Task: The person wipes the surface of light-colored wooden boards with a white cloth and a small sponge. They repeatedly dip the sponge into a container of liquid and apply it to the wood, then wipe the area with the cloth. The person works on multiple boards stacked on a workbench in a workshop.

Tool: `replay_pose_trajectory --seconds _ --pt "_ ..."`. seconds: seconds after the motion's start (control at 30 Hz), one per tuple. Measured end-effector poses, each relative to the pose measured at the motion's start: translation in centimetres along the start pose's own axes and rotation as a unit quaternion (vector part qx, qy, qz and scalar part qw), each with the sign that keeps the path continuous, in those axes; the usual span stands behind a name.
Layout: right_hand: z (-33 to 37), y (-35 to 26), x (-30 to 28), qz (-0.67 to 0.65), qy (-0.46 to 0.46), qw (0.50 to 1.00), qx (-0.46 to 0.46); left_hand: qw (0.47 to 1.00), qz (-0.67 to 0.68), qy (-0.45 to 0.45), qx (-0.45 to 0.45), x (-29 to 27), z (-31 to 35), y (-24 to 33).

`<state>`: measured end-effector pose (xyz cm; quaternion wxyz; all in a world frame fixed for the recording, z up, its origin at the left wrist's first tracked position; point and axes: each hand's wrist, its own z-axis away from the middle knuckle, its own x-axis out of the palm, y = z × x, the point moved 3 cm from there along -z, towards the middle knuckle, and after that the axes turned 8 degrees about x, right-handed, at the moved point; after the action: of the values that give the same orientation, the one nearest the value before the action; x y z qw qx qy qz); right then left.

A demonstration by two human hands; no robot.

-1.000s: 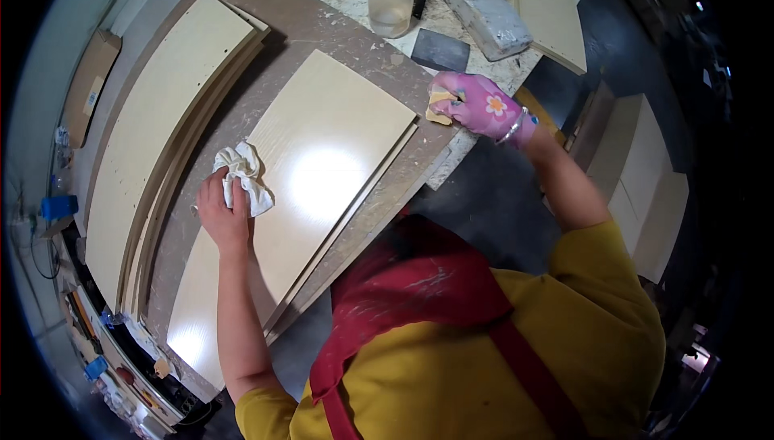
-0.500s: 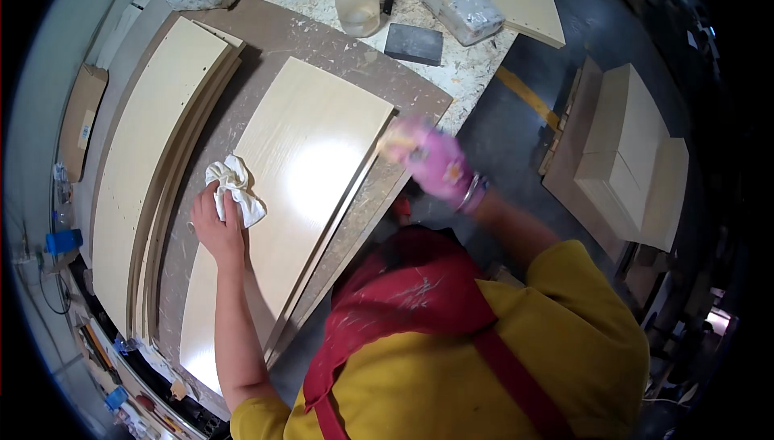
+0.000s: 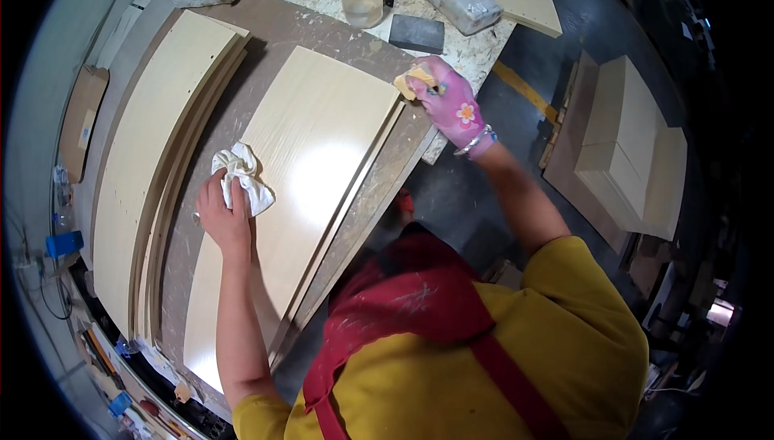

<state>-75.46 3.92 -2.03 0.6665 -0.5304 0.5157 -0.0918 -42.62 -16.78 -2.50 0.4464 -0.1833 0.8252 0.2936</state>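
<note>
A pale panel (image 3: 322,113) is laid on the brown table (image 3: 274,25), with a cloth and a pad held at it.
The white cloth (image 3: 242,172) is pinched at the panel's left edge by the bare left grip (image 3: 224,218). The tan pad (image 3: 409,83) is pinched by the pink-gloved right grip (image 3: 451,101) by the upper right corner; whether they touch cannot be told. Curved boards (image 3: 153,141) are stacked to the left.

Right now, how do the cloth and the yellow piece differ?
The cloth is white and crumpled; the yellow piece looks blockier. The cloth is under the bare left hand, at the left edge of the panel; the yellow piece is in the gloved right hand. Both touch a hand.
</note>
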Motion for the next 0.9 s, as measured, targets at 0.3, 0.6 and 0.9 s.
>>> replay_pose_trajectory --seconds 0.3,0.6,0.9 --pt "11.3 -5.9 6.4 0.02 -0.216 0.973 -0.078 1.0 0.0 0.005 -0.003 -0.1 0.2 -0.4" --pt "6.1 -2.4 3.2 0.055 0.016 0.998 -0.002 1.0 0.025 0.017 0.005 -0.2 0.1 -0.4" --pt "19.3 -8.2 10.1 0.032 -0.157 0.951 -0.264 0.945 0.298 0.085 -0.108 -5.0 1.2 -4.8"
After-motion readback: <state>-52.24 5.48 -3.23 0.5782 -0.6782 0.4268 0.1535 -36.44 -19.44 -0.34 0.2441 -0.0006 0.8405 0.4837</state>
